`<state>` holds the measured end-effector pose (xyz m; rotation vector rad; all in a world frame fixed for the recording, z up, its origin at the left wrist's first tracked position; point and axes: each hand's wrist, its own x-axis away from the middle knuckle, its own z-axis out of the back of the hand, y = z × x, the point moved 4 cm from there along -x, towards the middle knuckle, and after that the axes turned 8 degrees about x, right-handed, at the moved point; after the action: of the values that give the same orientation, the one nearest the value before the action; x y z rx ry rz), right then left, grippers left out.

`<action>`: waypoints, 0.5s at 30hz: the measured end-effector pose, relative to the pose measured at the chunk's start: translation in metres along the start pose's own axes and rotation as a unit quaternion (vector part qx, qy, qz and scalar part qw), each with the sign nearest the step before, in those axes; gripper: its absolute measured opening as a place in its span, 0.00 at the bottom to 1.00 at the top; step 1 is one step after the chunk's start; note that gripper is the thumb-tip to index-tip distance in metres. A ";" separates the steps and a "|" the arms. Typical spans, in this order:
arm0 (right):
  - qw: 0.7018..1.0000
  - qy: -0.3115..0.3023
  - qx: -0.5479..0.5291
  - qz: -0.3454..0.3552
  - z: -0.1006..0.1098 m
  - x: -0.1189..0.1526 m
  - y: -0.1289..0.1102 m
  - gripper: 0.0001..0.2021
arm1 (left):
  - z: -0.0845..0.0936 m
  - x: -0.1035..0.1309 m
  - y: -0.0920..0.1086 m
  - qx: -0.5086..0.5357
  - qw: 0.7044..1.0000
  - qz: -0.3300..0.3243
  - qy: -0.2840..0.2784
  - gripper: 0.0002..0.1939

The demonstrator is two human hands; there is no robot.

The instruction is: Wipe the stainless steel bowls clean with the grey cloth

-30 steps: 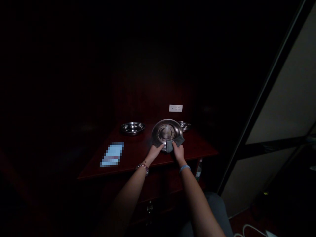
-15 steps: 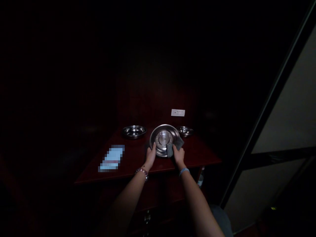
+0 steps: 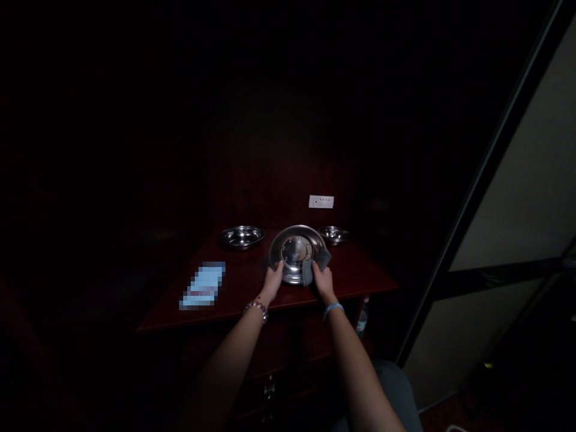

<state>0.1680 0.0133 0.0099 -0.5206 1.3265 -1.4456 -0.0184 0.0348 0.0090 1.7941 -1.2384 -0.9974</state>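
A round stainless steel basin point(image 3: 296, 248) is held up, tilted, over the dark red desk, with its flat round base towards me. My left hand point(image 3: 272, 282) is closed on its lower left rim, thumb on the near side. At the lower right, my right hand point(image 3: 323, 280) is closed on a grey cloth point(image 3: 307, 272) and presses it to the metal. Part of the cloth sticks out past the rim on the right. The fingers of both hands behind the basin are hidden.
On the desk point(image 3: 243, 282) stand a steel bowl point(image 3: 242, 238) at the back left and a smaller one point(image 3: 333, 235) behind the basin on the right. A pixelated bluish rectangle point(image 3: 203, 285) lies at left. A bottle point(image 3: 362, 318) stands below; a socket point(image 3: 321, 201) is on the back wall.
The view has shifted slightly, so everything sits a little further left and up. The basin is tipped a little differently; both hands keep their hold on it and the cloth.
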 end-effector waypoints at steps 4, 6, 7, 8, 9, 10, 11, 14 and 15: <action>1.000 0.004 -0.013 -0.015 -0.001 0.000 0.001 0.21 | 0.001 -0.003 -0.002 0.019 1.000 0.015 0.011 0.10; 1.000 0.007 -0.016 -0.020 -0.001 0.001 -0.001 0.20 | 0.001 -0.004 -0.003 0.031 0.999 0.023 0.010 0.11; 1.000 0.008 -0.014 -0.022 -0.001 0.001 -0.002 0.20 | 0.002 -0.004 -0.004 0.036 0.999 0.026 0.012 0.11; 1.000 0.009 -0.009 -0.023 0.000 0.001 -0.002 0.20 | 0.002 -0.004 -0.004 0.038 0.999 0.028 0.015 0.11; 1.000 0.007 -0.002 -0.024 0.000 0.001 -0.002 0.20 | 0.003 -0.005 -0.004 0.038 0.999 0.029 0.018 0.11; 1.000 0.006 0.004 -0.024 0.000 0.001 -0.002 0.20 | 0.003 -0.005 -0.005 0.036 0.999 0.030 0.020 0.11; 1.000 0.004 0.009 -0.022 0.000 0.001 -0.002 0.20 | 0.003 -0.006 -0.005 0.034 0.999 0.029 0.019 0.11; 1.000 0.005 0.014 -0.015 0.000 0.001 -0.002 0.20 | 0.002 -0.007 -0.007 0.021 0.999 0.023 0.008 0.09; 1.000 0.007 0.015 -0.014 0.001 0.000 -0.001 0.20 | 0.002 -0.007 -0.008 0.017 1.000 0.020 0.007 0.09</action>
<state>0.1679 0.0123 0.0113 -0.5119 1.3117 -1.4926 -0.0190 0.0436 0.0027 1.7924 -1.2856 -0.9444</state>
